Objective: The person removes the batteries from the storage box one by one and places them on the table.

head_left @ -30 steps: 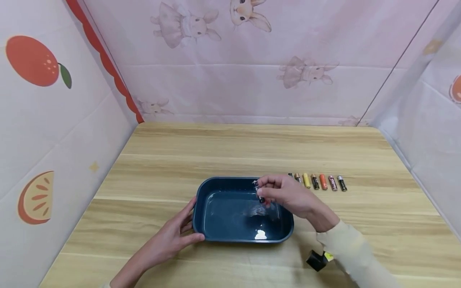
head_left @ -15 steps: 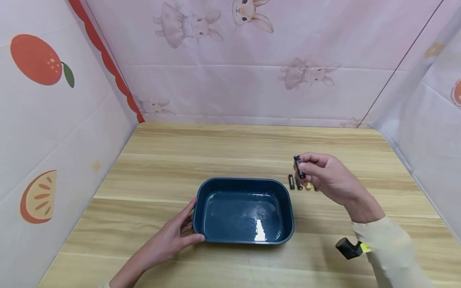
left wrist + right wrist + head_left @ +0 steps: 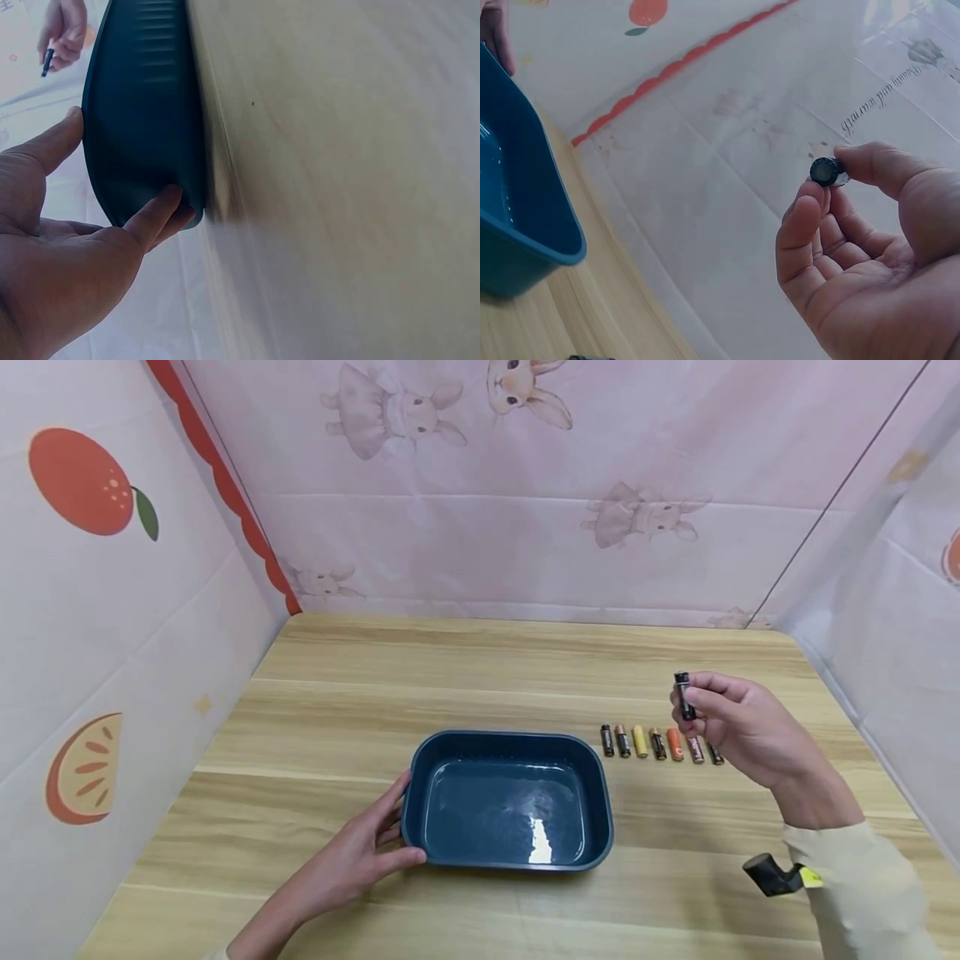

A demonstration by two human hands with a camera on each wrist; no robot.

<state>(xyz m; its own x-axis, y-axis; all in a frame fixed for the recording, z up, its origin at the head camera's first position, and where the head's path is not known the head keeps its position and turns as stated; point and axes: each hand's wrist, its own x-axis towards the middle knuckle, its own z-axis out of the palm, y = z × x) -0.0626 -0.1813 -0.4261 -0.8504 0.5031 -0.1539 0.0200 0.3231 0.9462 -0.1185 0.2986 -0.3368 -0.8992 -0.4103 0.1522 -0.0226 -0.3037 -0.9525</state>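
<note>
In the head view my right hand (image 3: 750, 727) pinches a black battery (image 3: 685, 697) upright between thumb and fingers, raised over the right part of a battery row. The right wrist view shows the battery's end (image 3: 825, 172) at the fingertips. Below it several batteries lie side by side on the table: black ones (image 3: 607, 740), a yellow battery (image 3: 640, 742), an orange battery (image 3: 675, 745) and a maroon battery (image 3: 696, 750). My left hand (image 3: 363, 847) holds the left end of a dark blue rectangular basin (image 3: 510, 866); in the left wrist view its fingers (image 3: 154, 215) touch the outer wall.
The wooden table (image 3: 450, 668) runs back to a pink rabbit-print wall cloth (image 3: 480, 543). White fruit-print cloth (image 3: 165, 693) stands along the left side, with more cloth at the right. A black wrist camera (image 3: 771, 875) sits at the right sleeve.
My right hand has carried the battery from above the basin to the right, over the row's right part. My left hand and the basin have stayed put.
</note>
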